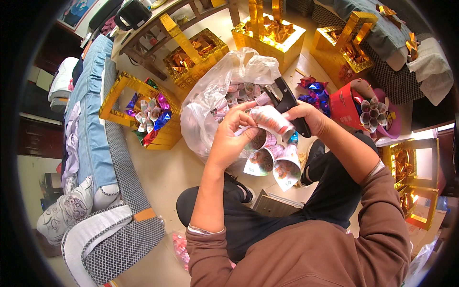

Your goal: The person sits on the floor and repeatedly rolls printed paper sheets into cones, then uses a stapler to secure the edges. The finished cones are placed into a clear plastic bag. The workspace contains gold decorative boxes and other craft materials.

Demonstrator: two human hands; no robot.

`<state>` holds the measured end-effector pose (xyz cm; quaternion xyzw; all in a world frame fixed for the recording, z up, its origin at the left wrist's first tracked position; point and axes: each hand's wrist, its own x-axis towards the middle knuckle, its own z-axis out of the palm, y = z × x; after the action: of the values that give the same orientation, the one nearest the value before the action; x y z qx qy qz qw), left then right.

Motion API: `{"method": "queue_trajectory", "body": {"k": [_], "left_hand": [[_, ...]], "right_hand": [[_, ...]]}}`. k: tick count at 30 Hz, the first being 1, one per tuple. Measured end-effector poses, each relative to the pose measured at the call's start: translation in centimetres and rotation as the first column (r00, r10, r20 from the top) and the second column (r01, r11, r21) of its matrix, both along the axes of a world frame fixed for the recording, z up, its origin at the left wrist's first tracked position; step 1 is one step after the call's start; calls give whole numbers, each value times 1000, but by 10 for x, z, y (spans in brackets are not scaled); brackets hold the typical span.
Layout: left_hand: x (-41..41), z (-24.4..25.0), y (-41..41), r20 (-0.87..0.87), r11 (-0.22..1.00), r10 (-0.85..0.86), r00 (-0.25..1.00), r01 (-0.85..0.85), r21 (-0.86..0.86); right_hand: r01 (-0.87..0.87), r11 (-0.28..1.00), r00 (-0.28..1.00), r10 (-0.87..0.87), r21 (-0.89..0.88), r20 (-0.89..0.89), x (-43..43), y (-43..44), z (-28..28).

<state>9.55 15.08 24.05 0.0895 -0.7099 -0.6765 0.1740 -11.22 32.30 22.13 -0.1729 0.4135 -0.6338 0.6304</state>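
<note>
My left hand (233, 134) grips a cluster of paper cones (261, 161) rolled from printed, banknote-like sheets, with their wide mouths towards me. One more cone (269, 118) lies across the top of the cluster, between my two hands. A black stapler (288, 97) is in my right hand (308, 113), its jaws pointing up and left, close to that cone. Whether the jaws touch the paper cannot be told. Beyond my hands a clear plastic bag (200, 122) stands open on the floor, holding many loose paper cones (244, 91).
Gold foil baskets (195, 73) with handles stand around me; one basket (168, 132) holds a cone flower and coloured foil. A red container (346, 106), a pink basin (394, 122) and foil pieces (315, 93) are to the right. A sofa (89, 118) runs along the left.
</note>
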Motion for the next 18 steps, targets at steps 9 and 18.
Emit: {"method": "queue_trajectory", "body": {"k": [9, 18], "left_hand": [[8, 13, 0, 90, 993, -47, 995, 37, 115], [6, 16, 1, -36, 989, 64, 997, -68, -128]], "right_hand": [[-208, 946, 81, -236, -248, -968, 5, -2, 40], [-445, 843, -263, -445, -302, -856, 6, 1, 40]]}}
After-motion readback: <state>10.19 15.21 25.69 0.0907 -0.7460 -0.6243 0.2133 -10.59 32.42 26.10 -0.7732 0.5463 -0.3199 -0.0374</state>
